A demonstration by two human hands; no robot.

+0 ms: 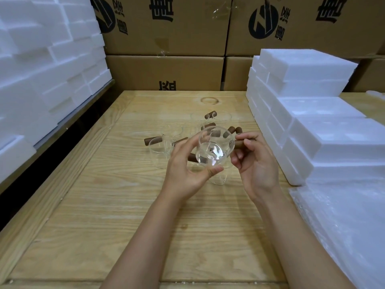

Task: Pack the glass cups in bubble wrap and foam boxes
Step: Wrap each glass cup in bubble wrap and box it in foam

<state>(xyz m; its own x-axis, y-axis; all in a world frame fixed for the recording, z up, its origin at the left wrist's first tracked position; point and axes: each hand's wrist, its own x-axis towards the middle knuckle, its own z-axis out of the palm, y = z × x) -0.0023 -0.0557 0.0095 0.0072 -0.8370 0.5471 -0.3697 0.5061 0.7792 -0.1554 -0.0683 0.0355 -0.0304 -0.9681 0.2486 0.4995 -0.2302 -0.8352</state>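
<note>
One glass cup (214, 147) is held bare at the frame's centre above the table (104, 205); the left hand (187, 170) curls its fingers round the bowl, and the right hand (256, 163) pinches the wooden handle (241, 142). Several more cups (164, 147) stand unwrapped just behind. The bubble wrap (343, 226) at lower right and the foam boxes (323, 132) at right lie apart, so packing looks barely begun.

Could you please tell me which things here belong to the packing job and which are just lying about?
Job: glass cup held by left hand and right hand; other cups; bubble wrap; foam boxes.
Lying about: cardboard cartons; left foam stack, probably spare.
</note>
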